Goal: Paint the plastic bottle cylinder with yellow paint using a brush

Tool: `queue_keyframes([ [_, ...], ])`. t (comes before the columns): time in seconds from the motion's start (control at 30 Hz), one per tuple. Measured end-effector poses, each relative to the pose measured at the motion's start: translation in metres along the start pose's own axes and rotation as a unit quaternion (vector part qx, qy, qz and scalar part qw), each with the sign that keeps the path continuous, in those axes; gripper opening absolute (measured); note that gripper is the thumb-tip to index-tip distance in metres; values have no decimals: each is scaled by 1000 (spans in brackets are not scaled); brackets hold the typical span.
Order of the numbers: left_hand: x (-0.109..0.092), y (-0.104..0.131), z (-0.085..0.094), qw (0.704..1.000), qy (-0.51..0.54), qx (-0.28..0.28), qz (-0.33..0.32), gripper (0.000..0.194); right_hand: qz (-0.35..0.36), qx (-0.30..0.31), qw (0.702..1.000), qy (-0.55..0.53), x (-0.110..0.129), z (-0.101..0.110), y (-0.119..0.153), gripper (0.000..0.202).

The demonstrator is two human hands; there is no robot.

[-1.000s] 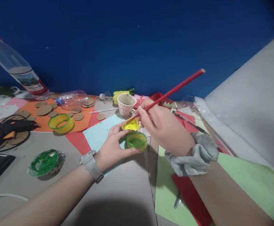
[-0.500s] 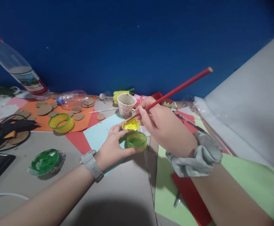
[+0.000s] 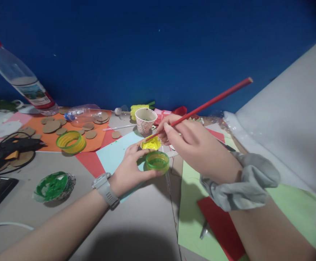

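Note:
My left hand (image 3: 130, 169), with a grey watch at its wrist, grips a green-and-yellow plastic ring (image 3: 158, 167) between thumb and fingers. Just behind the ring sits a small dish of yellow paint (image 3: 151, 144), with my left fingertips beside it. My right hand (image 3: 193, 143) is closed around a red-handled paintbrush (image 3: 214, 99). The brush slants down to the left, and its lower end is over the yellow paint; whether it touches the paint I cannot tell. A patterned paper cup (image 3: 145, 123) stands behind the dish.
At left are a second yellow-green ring (image 3: 71, 143), a bowl of green paint (image 3: 51, 187), a black glue gun (image 3: 4, 154) and a tall bottle (image 3: 33, 85). Cardboard discs (image 3: 51, 127) and a clear bottle (image 3: 84, 115) lie on orange paper. Green paper (image 3: 190, 210) lies at right.
My right hand and the paintbrush have shifted a little to the right. My left hand and the ring have stayed almost in place.

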State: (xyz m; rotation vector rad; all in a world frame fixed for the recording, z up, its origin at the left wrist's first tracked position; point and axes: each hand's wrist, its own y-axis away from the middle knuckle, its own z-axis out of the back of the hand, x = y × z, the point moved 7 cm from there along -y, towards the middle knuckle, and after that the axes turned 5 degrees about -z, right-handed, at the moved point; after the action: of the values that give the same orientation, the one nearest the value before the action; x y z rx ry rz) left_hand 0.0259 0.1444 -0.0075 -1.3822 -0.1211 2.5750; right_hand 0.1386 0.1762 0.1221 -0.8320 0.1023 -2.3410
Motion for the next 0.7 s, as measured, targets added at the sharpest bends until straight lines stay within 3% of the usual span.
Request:
queue_keyframes([
  [0.1,1,0,0,1000,7,5,-1,64,-15,-10,999,-34,-8,4,-1,21],
  [0.23,0,0,0,1000,15,9,2,66,-146,-36,975,-165,-33,3,-3,23],
  [0.33,-2,1,-1,1000,18,12,2,66,-189,-38,954,-229,-41,0,-5,22],
  [0.53,-3,1,-1,1000,21,11,2,66,-205,-43,937,-278,-45,-1,-4,21],
  [0.7,-3,1,-1,1000,18,11,1,66,-164,-39,950,-262,-39,-2,-3,28],
])
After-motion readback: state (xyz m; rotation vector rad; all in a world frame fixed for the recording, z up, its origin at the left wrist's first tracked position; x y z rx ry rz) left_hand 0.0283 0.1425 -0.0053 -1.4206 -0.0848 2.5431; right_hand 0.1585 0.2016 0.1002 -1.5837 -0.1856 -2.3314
